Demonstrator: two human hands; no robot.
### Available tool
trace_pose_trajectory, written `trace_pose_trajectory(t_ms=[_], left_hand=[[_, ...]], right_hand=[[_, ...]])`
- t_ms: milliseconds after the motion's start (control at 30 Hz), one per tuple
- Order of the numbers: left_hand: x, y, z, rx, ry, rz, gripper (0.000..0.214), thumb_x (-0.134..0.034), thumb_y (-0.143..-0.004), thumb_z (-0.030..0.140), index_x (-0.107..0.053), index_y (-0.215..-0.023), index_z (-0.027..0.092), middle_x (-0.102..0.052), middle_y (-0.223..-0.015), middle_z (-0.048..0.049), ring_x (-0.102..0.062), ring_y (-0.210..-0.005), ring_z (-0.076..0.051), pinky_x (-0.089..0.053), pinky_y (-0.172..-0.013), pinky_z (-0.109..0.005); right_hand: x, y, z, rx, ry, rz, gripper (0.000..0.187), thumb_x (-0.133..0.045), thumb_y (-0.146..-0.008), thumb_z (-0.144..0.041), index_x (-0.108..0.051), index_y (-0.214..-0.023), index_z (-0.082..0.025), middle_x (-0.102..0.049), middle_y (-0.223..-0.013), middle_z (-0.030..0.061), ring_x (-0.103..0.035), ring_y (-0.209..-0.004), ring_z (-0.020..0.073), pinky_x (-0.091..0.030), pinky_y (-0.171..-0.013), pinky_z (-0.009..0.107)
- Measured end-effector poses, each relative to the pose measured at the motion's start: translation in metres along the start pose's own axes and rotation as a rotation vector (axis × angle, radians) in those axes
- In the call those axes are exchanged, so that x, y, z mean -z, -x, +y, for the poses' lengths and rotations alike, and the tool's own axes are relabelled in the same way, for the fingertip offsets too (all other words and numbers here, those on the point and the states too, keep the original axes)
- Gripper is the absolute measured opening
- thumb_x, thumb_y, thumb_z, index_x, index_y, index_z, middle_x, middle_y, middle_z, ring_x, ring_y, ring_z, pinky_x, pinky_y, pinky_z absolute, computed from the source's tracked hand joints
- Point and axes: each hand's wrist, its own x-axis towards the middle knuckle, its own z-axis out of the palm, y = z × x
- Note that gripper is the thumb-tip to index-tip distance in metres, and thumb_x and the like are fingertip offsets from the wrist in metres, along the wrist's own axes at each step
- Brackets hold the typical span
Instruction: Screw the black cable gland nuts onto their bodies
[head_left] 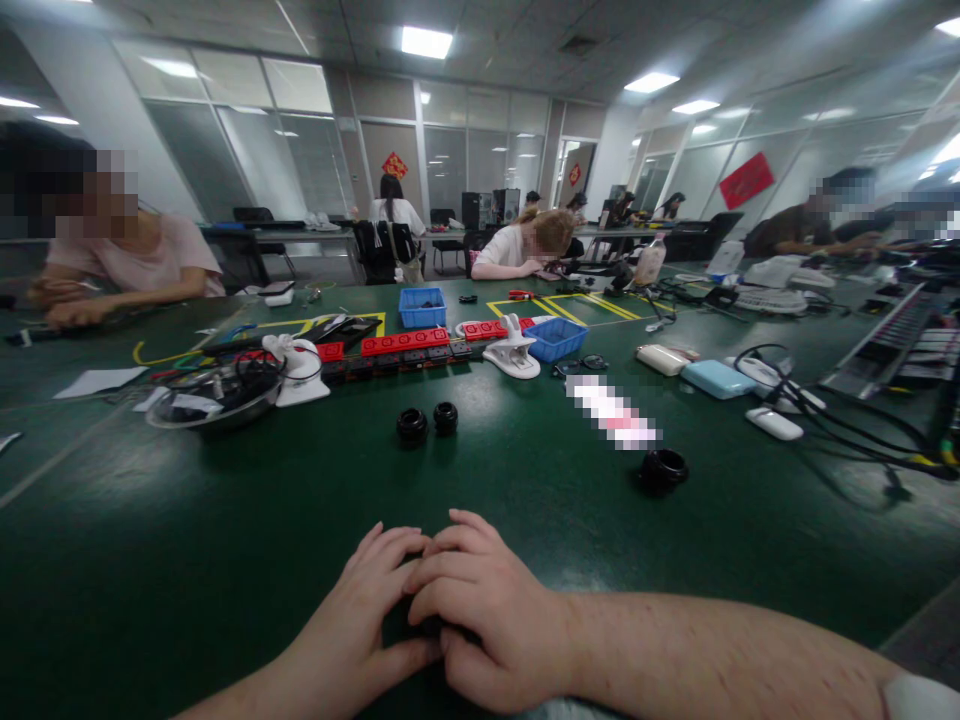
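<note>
My left hand point(364, 605) and my right hand point(484, 600) meet low in the centre, just above the green table. Both have curled fingers and thumbs turned inward, closed round a dark thing that they mostly hide. Only a blackish patch shows between them; its kind cannot be made out. Beyond the hands stand a black ring-shaped part point(412, 427) and a smaller black ring-shaped part point(445, 418), side by side. A third black ring-shaped part point(664, 468) lies to the right, above my right forearm.
A metal bowl of cables point(217, 410), a red and black strip point(405, 345), white clips point(512, 352) and blue bins point(421, 307) line the middle. Right of them lie a phone point(611, 410), a light-blue case point(718, 379) and black cables point(847, 440). Other people sit around.
</note>
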Motion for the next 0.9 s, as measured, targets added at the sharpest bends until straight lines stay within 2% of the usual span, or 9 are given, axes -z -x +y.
trace_pose_trajectory(t_ms=[233, 333, 467, 533, 600, 700, 800, 900], left_hand=[[0.001, -0.002, 0.001, 0.009, -0.012, -0.017, 0.047, -0.062, -0.073, 0.042, -0.052, -0.117, 0.032, -0.052, -0.120, -0.0042, -0.043, -0.116, -0.028, -0.021, -0.103, -0.056], [-0.001, -0.001, 0.000, 0.013, -0.012, -0.006, 0.051, -0.061, -0.073, 0.040, -0.048, -0.121, 0.030, -0.052, -0.121, -0.0056, -0.043, -0.116, -0.029, -0.020, -0.102, -0.057], [-0.003, 0.000, -0.002, 0.013, -0.017, 0.011, 0.053, -0.061, -0.073, 0.040, -0.046, -0.122, 0.028, -0.051, -0.124, -0.0063, -0.043, -0.117, -0.030, -0.020, -0.102, -0.058], [-0.003, 0.001, -0.002, 0.009, -0.019, 0.017, 0.053, -0.060, -0.074, 0.041, -0.046, -0.123, 0.029, -0.049, -0.126, -0.0064, -0.042, -0.118, -0.030, -0.020, -0.102, -0.058], [-0.002, 0.000, -0.002, 0.004, -0.021, 0.008, 0.052, -0.060, -0.074, 0.040, -0.046, -0.123, 0.029, -0.049, -0.127, -0.0061, -0.041, -0.118, -0.029, -0.020, -0.102, -0.058], [0.001, -0.001, -0.002, 0.006, -0.027, -0.025, 0.049, -0.060, -0.073, 0.044, -0.050, -0.119, 0.028, -0.049, -0.125, -0.0067, -0.041, -0.118, -0.028, -0.019, -0.103, -0.056], [0.002, -0.002, -0.002, 0.007, -0.024, -0.055, 0.051, -0.060, -0.071, 0.050, -0.052, -0.117, 0.027, -0.049, -0.124, -0.0078, -0.041, -0.118, -0.029, -0.017, -0.103, -0.057], [0.003, -0.002, -0.002, -0.001, -0.021, -0.058, 0.054, -0.060, -0.072, 0.048, -0.049, -0.120, 0.027, -0.050, -0.123, -0.0079, -0.041, -0.118, -0.029, -0.017, -0.103, -0.056]], right_hand=[[-0.002, 0.002, 0.003, 0.093, 0.007, 0.012, 0.017, -0.041, -0.065, -0.022, -0.054, -0.076, -0.021, -0.065, -0.092, -0.0039, -0.049, -0.100, 0.0145, -0.009, -0.107, 0.040], [-0.001, 0.002, 0.003, 0.142, 0.014, -0.006, 0.016, -0.039, -0.066, -0.021, -0.053, -0.072, -0.021, -0.064, -0.097, -0.0046, -0.046, -0.107, 0.0143, -0.005, -0.108, 0.040], [0.006, 0.001, -0.001, 0.166, 0.027, -0.008, 0.024, -0.037, -0.066, -0.020, -0.056, -0.082, -0.021, -0.061, -0.108, -0.0021, -0.040, -0.116, 0.0162, -0.002, -0.108, 0.042], [0.009, 0.001, -0.005, 0.122, 0.033, 0.035, 0.032, -0.039, -0.066, -0.021, -0.055, -0.095, -0.019, -0.057, -0.113, 0.0028, -0.042, -0.114, 0.0173, -0.007, -0.108, 0.043], [0.009, 0.001, -0.006, 0.034, 0.025, 0.129, 0.041, -0.044, -0.067, -0.025, -0.051, -0.106, -0.015, -0.054, -0.113, 0.0088, -0.045, -0.108, 0.0190, -0.016, -0.104, 0.043], [0.005, 0.002, -0.005, -0.093, 0.004, 0.240, 0.051, -0.054, -0.068, -0.036, -0.047, -0.112, -0.011, -0.053, -0.104, 0.0118, -0.047, -0.097, 0.0213, -0.034, -0.091, 0.042], [0.000, 0.002, -0.003, -0.164, 0.010, 0.220, 0.056, -0.059, -0.067, -0.049, -0.049, -0.108, -0.013, -0.053, -0.097, 0.0098, -0.047, -0.089, 0.0215, -0.038, -0.080, 0.038], [-0.002, 0.001, -0.002, -0.192, 0.052, 0.166, 0.050, -0.060, -0.066, -0.051, -0.053, -0.100, -0.015, -0.055, -0.092, 0.0073, -0.047, -0.084, 0.0203, -0.037, -0.077, 0.037]])
